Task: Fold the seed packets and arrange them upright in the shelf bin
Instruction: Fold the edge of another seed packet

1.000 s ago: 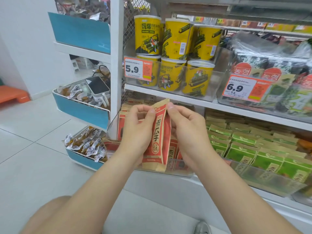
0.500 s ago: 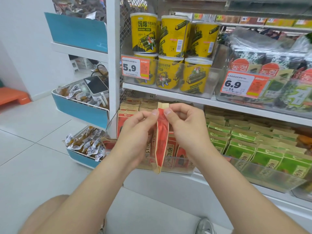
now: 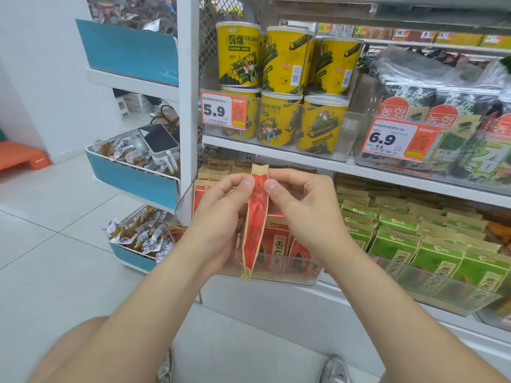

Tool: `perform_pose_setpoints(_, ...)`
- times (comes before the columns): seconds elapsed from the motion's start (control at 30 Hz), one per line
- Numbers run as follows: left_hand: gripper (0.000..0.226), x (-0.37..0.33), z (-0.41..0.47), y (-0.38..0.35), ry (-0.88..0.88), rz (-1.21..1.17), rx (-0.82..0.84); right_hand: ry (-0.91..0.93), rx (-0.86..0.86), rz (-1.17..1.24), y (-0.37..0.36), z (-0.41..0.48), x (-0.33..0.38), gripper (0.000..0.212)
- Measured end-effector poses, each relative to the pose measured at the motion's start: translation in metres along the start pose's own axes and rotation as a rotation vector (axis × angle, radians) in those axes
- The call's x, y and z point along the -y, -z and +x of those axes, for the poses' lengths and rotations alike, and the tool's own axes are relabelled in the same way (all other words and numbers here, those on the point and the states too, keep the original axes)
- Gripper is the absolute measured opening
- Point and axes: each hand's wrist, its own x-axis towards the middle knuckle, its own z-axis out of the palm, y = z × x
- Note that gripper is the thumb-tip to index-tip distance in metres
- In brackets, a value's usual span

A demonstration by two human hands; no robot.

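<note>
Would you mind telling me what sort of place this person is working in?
Most likely a convenience store: orange price tags, stacked yellow seaweed-snack canisters, and rows of green seed packets on the shelves.

We look through one wide-angle camera on the person's head, facing forward and down, close to the clear shelf bin [image 3: 276,281]. The red seed packet [image 3: 255,230] sits centre-frame between left hand [image 3: 218,217] and right hand [image 3: 307,214], with floor tiles [image 3: 55,244] at left and a shoe [image 3: 334,369] below.

Bright, even light — edges perhaps slightly warped.
</note>
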Motion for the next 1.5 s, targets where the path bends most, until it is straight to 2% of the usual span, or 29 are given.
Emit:
perform_pose_setpoints(0.2, 0.035, -0.008, 0.003, 0.002, -0.036, -0.148, -0.089, -0.065, 0.372, -0.086, -0.002, -0.004, -0.004, 0.051)
perform_pose_setpoints(0.3, 0.034, -0.01, 0.005, 0.007, -0.04, -0.185, -0.149, -0.099, 0.453, -0.131, -0.007, -0.006, 0.0, 0.057)
perform_pose_setpoints(0.37, 0.035, -0.01, 0.005, 0.008, -0.041, -0.177, -0.132, -0.112, 0.394, -0.132, -0.008, -0.006, 0.0, 0.054)
perform_pose_setpoints(0.53, 0.033, -0.011, 0.002, 0.008, -0.067, -0.036, 0.062, -0.145, 0.048, -0.059, -0.006, 0.002, 0.002, 0.019)
perform_pose_setpoints(0.67, 0.048, -0.002, -0.002, 0.004, -0.038, 0.116, 0.182, -0.109, -0.106, -0.088, -0.005, 0.005, -0.011, 0.037)
perform_pose_setpoints(0.8, 0.05, 0.002, -0.003, 0.001, -0.065, 0.162, 0.202, -0.045, -0.178, -0.089, -0.01, 0.003, -0.015, 0.041)
perform_pose_setpoints(0.93, 0.048, -0.002, -0.001, -0.001, -0.051, 0.068, 0.154, 0.007, -0.163, -0.145, -0.009, 0.003, -0.012, 0.043)
perform_pose_setpoints(1.1, 0.043, -0.003, 0.0, 0.002, -0.024, -0.027, 0.054, -0.093, -0.01, -0.139, -0.001, 0.009, -0.011, 0.038)
perform_pose_setpoints(1.2, 0.042, -0.004, 0.001, 0.005, -0.002, -0.063, 0.062, -0.138, 0.045, -0.092, 0.003, 0.01, -0.009, 0.028)
perform_pose_setpoints(1.33, 0.04, -0.006, 0.001, 0.009, 0.043, -0.054, 0.101, -0.199, 0.052, -0.025, 0.009, 0.009, -0.005, 0.025)
perform_pose_setpoints(1.43, 0.042, -0.007, 0.0, 0.012, 0.039, -0.033, 0.112, -0.155, 0.095, -0.058, 0.017, 0.011, -0.004, 0.025)
perform_pose_setpoints(1.5, 0.042, -0.007, -0.001, 0.013, 0.039, -0.027, 0.106, -0.075, 0.12, -0.175, 0.018, 0.011, -0.005, 0.024)
